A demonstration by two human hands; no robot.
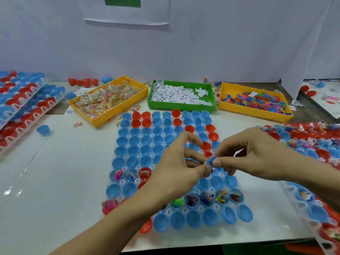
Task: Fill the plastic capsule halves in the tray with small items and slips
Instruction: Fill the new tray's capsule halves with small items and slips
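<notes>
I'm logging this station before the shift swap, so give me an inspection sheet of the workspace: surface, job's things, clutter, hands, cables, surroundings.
Surface: pale table, glossy, taped sheet.
Job's things: middle tray of blue and red capsule halves, mostly unfilled, some near rows filled; left yellow bin of packets; green bin of slips; right yellow bin of coloured toys.
Clutter: loose blue half; stray packet; stacked trays left; filled tray right.
Hands: left hand and right hand together pinch a small item over the tray.
Cables: nothing seen.
Surroundings: white partition, posted paper.
</notes>
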